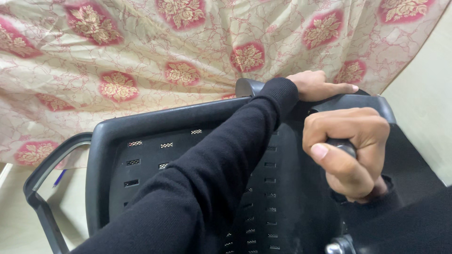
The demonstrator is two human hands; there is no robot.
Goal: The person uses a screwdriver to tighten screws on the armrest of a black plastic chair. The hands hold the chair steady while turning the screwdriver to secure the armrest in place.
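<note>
Gripping dark round handle (343, 146), right hand (347, 153) fisted just below black plastic slotted chair back (155, 141) top edge; left hand (320, 86) lies flat along edge, directly above right.

**Black knit sleeves, bare hands**

From my feed I see two arms in long black sleeves of soft, finely knitted fabric. The left hand (320, 86) is bare past a snug ribbed cuff; the right hand (348, 150) is bare too, its cuff bunched at the wrist. I spot no rings, watch or gloves.
</note>
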